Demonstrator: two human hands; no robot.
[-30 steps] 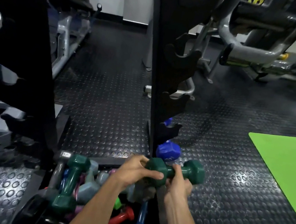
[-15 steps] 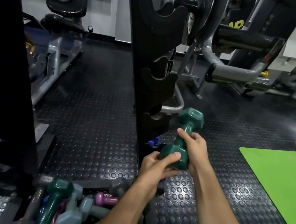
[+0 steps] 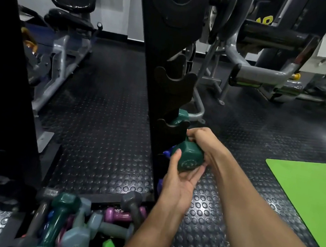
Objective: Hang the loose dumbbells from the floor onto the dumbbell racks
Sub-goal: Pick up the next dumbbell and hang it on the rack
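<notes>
A dark green dumbbell (image 3: 189, 158) lies across a low cradle (image 3: 169, 129) of the black dumbbell rack (image 3: 161, 76). Its far head shows behind the cradle and its near head points at me. My right hand (image 3: 202, 139) grips the handle from above. My left hand (image 3: 180, 181) is palm up, with straight fingers under the near head and the thumb against its side. A blue dumbbell (image 3: 167, 152) peeks out on the rack just below. Several loose dumbbells (image 3: 77, 227) in green, grey, purple and lime lie piled on the floor at the rack's foot.
A second black rack (image 3: 8, 56) stands at the left. A bright green mat (image 3: 312, 200) lies on the studded rubber floor (image 3: 102, 135) to the right. Gym machines (image 3: 261, 75) stand behind the rack, with a seat machine (image 3: 67, 22) at the back left.
Both hands lifted the green dumbbell off the floor pile, turned it end-on and brought it into the rack's low cradle. My left hand went from gripping the head to supporting it from below.
</notes>
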